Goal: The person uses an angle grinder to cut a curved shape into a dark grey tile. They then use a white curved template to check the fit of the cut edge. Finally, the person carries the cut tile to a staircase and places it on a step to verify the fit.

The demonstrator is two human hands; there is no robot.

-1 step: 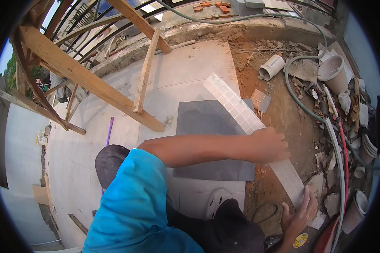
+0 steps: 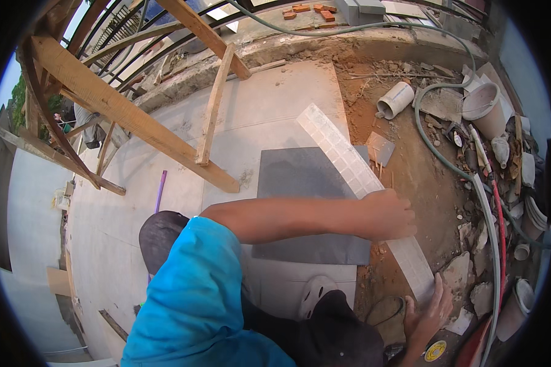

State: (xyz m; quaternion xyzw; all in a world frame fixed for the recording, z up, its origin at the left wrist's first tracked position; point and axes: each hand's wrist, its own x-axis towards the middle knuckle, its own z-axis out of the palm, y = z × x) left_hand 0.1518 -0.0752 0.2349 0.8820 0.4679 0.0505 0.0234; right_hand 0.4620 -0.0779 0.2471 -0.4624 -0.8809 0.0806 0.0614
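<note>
A long, pale tile strip (image 2: 333, 150), its surface marked in squares, slants over a dark grey tile (image 2: 291, 177) lying on pale floor slabs. My left hand (image 2: 386, 214) reaches across from a blue sleeve with fingers wrapped over the strip around its middle. At the strip's lower end, my right hand (image 2: 428, 309) grips the edge with thumb and fingers. My knees and a light clog (image 2: 312, 296) are beneath my arms. A small square piece (image 2: 379, 147) lies beside the grey tile, and a yellow round object (image 2: 434, 350) is near my right wrist.
A wooden frame (image 2: 122, 116) stands at left, a purple rod (image 2: 160, 192) near it. A grey-clothed person (image 2: 89, 125) is partly visible behind it. Rubble, pipe pieces (image 2: 395, 101), a bucket (image 2: 480, 110) and a green hose (image 2: 434, 150) crowd the right; bricks (image 2: 324, 15) lie beyond a concrete ledge.
The strip's lower end and my right hand have shifted slightly leftward. My left hand sits marginally lower and further left, still on the strip.
</note>
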